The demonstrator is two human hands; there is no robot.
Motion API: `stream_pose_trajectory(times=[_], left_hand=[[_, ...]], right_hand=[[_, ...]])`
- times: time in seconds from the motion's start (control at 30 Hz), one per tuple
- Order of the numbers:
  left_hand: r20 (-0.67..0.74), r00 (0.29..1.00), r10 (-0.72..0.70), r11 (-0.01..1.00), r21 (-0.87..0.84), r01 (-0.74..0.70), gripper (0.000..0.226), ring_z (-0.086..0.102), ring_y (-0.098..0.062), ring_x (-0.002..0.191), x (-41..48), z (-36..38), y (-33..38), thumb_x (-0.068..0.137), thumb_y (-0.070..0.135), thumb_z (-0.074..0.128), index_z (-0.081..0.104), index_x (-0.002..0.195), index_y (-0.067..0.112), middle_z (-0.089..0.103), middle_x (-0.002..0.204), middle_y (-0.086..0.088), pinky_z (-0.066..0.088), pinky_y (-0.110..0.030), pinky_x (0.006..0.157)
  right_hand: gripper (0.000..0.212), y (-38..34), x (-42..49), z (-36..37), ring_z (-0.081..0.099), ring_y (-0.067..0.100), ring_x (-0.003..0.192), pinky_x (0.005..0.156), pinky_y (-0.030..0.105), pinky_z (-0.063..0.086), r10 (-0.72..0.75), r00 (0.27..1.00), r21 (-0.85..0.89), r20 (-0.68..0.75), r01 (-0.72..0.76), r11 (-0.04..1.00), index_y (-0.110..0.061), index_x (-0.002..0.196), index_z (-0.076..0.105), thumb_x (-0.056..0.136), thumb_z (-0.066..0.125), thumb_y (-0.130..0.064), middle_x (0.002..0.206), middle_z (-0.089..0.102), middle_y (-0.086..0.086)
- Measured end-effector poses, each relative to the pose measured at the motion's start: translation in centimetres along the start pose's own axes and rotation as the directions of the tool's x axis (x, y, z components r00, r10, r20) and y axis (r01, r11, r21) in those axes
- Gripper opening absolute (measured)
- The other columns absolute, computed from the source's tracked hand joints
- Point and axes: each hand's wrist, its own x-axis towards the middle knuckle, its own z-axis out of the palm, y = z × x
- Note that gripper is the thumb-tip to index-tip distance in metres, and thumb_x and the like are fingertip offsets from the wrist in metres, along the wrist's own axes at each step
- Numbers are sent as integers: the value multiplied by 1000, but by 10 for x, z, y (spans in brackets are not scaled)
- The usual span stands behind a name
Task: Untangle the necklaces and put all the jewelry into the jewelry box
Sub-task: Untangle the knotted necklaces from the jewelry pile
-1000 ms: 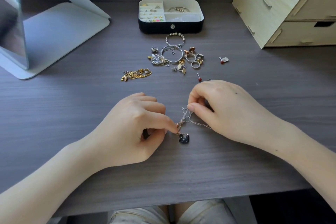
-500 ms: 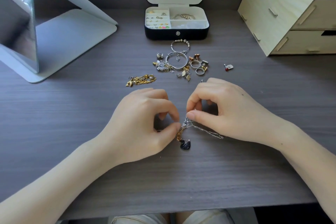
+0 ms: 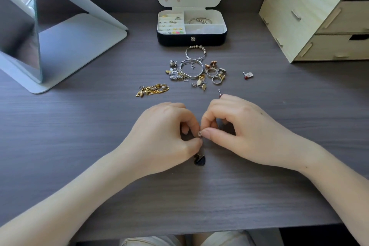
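Observation:
My left hand and my right hand meet fingertip to fingertip at the middle of the grey desk, both pinching a small tangle of thin necklace chain. A dark swan pendant lies on the desk just below my left thumb. The rest of the chain is hidden under my fingers. The open jewelry box, black with a white lining, stands at the back with earrings, rings and a bangle inside. A gold chain lies loose to the left. A pile of bangles, rings and earrings sits in front of the box.
A tilted mirror on a pale stand takes up the back left. A wooden drawer unit stands at the back right. A red-tipped stud with a tag lies apart at the right, and another stud lies by my right knuckles.
My hands have drawn closer together until the fingertips touch, bunching the chain between them. The silver strand that trailed to the right is now hidden. The view has tilted slightly.

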Motion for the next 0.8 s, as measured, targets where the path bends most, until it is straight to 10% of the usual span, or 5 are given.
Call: stream_pose_trajectory(times=[0.8], left_hand=[[54,997,-53,894,-442,71,7,50,-10,67,-4,-6,-9,63,32,64,64,67,26,57,66,7,37,-19,63]], right_hand=[[22,-1,-3,4,41,5,74,66,24,38,-2,1000,-24,-22,1,1000,-30,81,67,81,49,-42,74,56,-18]])
